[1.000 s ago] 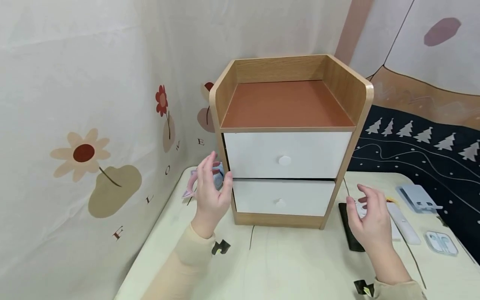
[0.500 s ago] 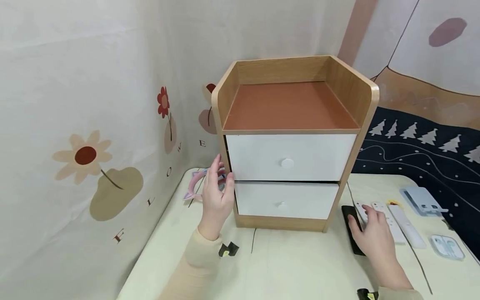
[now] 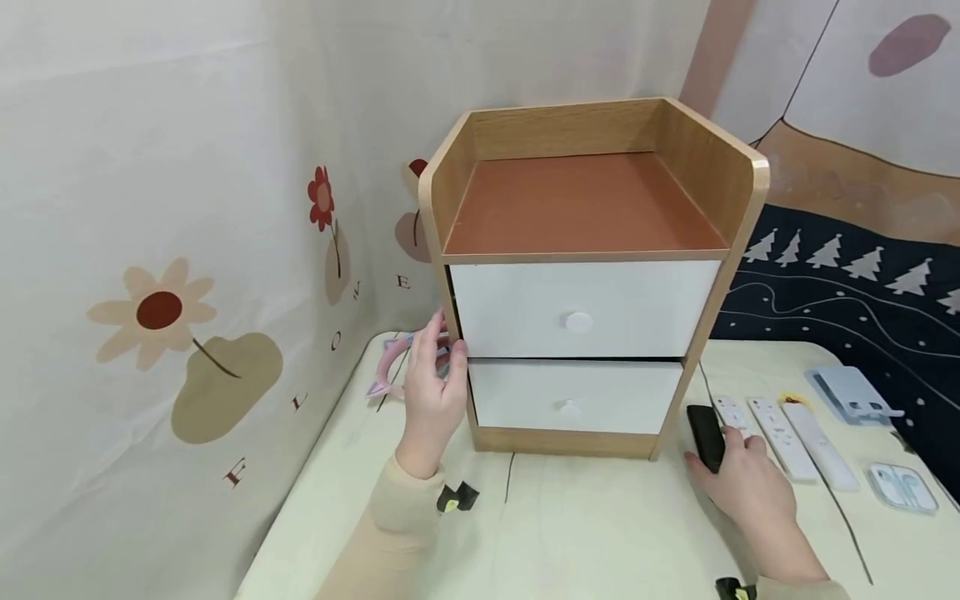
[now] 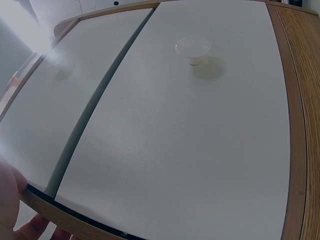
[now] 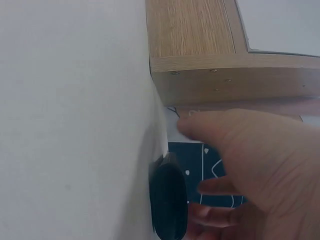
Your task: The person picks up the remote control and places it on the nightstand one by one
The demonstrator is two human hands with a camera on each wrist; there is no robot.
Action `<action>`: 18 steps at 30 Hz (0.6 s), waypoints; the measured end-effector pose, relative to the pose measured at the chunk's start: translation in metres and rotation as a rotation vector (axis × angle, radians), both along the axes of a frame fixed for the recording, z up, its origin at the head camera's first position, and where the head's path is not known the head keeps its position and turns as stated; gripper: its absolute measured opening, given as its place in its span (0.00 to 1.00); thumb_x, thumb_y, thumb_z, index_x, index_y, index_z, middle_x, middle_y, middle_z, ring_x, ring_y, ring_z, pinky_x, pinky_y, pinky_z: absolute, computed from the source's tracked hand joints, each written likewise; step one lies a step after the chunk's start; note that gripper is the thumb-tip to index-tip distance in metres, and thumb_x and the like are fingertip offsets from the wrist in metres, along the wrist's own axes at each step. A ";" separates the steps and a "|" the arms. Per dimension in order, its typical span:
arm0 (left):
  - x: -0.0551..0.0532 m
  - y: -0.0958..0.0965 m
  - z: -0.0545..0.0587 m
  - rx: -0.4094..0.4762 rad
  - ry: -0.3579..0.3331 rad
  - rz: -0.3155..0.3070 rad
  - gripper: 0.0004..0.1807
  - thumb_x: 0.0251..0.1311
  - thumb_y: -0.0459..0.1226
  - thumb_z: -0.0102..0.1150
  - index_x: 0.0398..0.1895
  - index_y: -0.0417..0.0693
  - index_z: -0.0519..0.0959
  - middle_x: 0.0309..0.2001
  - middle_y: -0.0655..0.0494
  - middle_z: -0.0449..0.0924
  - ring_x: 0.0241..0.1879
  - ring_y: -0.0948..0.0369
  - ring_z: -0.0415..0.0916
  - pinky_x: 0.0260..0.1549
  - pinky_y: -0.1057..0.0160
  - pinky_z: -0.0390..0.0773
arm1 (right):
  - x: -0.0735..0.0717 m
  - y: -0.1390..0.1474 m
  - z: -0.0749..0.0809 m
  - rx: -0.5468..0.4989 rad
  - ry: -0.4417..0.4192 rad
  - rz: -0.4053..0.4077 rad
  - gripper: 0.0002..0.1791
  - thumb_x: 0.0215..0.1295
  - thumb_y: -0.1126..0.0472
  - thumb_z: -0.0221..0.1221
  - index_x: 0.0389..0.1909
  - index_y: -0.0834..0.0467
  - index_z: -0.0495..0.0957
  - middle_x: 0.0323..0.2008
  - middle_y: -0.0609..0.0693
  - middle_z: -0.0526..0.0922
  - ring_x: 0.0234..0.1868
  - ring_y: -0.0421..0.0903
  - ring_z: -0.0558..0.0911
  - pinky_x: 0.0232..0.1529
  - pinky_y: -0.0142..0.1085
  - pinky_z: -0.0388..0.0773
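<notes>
A small wooden cabinet [image 3: 577, 256] with two white drawers stands on the pale tabletop. At its left side is my left hand [image 3: 433, 404]: the thumb touches the front edge while the fingers lie along the outer side panel. The left wrist view shows the drawer fronts [image 4: 175, 120] and the thumb [image 4: 9, 192] at that edge. Low over a long black object [image 3: 706, 435] is my right hand [image 3: 746, 483], thumb to its left and fingers to its right. In the right wrist view the black object's rounded end [image 5: 169, 202] shows between thumb and fingers, spread apart; its kind cannot be told.
Pink cat-ear headphones [image 3: 386, 367] lie behind my left hand. White bars [image 3: 783, 437] like power strips, a pale blue stand [image 3: 851, 393] and boxed earphones [image 3: 902, 487] lie at the right. Printed cloth [image 3: 187, 167] hangs behind.
My right hand has come down and forward from the air to the black object. The left hand has moved slightly closer against the cabinet's side. Both drawers look unchanged.
</notes>
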State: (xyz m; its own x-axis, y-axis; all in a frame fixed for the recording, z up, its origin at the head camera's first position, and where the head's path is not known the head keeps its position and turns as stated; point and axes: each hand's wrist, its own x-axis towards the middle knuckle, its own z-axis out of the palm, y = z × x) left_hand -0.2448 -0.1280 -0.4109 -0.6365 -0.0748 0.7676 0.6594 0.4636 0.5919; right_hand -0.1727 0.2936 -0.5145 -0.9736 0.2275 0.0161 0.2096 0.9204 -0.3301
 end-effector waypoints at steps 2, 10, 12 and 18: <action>0.000 0.000 0.000 0.007 -0.006 -0.004 0.30 0.80 0.31 0.57 0.82 0.41 0.69 0.66 0.40 0.80 0.57 0.48 0.84 0.55 0.62 0.87 | 0.000 0.001 0.000 0.008 -0.037 0.003 0.54 0.72 0.38 0.65 0.74 0.81 0.61 0.58 0.89 0.68 0.41 0.75 0.84 0.32 0.59 0.84; 0.000 -0.002 -0.001 -0.010 0.011 0.002 0.30 0.79 0.31 0.58 0.82 0.40 0.69 0.65 0.40 0.80 0.58 0.47 0.83 0.54 0.58 0.89 | -0.001 0.004 -0.004 0.009 -0.101 0.034 0.52 0.73 0.40 0.64 0.72 0.84 0.61 0.58 0.89 0.71 0.49 0.80 0.83 0.40 0.64 0.87; 0.000 -0.002 -0.001 -0.016 0.012 0.001 0.30 0.79 0.31 0.58 0.82 0.39 0.69 0.64 0.40 0.80 0.58 0.47 0.83 0.54 0.55 0.90 | -0.001 0.005 -0.005 0.005 -0.097 0.042 0.51 0.74 0.41 0.64 0.71 0.85 0.63 0.57 0.89 0.72 0.48 0.79 0.83 0.40 0.64 0.87; 0.002 -0.003 -0.001 -0.024 -0.002 0.004 0.30 0.79 0.31 0.58 0.82 0.39 0.69 0.64 0.40 0.80 0.59 0.47 0.83 0.54 0.54 0.90 | -0.001 0.006 -0.006 0.003 -0.072 0.052 0.49 0.74 0.42 0.65 0.70 0.85 0.64 0.55 0.88 0.73 0.48 0.78 0.83 0.41 0.64 0.86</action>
